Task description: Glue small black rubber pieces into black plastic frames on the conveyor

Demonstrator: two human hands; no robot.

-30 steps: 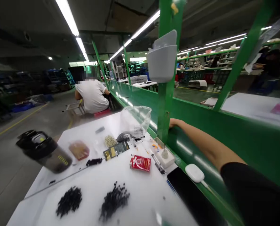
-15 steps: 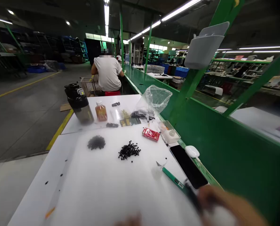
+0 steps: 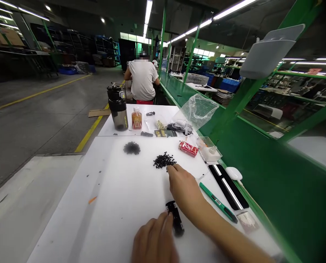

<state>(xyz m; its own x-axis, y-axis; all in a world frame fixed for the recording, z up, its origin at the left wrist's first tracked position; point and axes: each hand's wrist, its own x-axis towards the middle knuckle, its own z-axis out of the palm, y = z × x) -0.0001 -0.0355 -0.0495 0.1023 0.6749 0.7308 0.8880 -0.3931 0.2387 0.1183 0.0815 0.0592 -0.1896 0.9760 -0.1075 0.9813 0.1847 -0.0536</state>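
My right hand [image 3: 183,184] reaches to the near right edge of a pile of small black pieces [image 3: 163,160] on the white table [image 3: 119,182]. Its fingertips are pressed together at the pile; whatever they pinch is too small to make out. My left hand [image 3: 154,239] lies lower down, its fingers against a black oblong part [image 3: 175,218] on the table. A green cutter [image 3: 217,202] rests right of my right forearm. Farther back on the left is a second, greyer pile of small pieces [image 3: 131,148].
A phone [image 3: 228,188], a white case [image 3: 234,173], a red packet [image 3: 188,148] and a clear box [image 3: 210,149] line the right side. A dark bottle [image 3: 117,109] and an amber bottle [image 3: 137,118] stand behind. A person [image 3: 142,78] sits beyond the table.
My right hand has moved from the lower right to the black pile. My left hand has come farther into view, at the black oblong part. The camera view has turned left.
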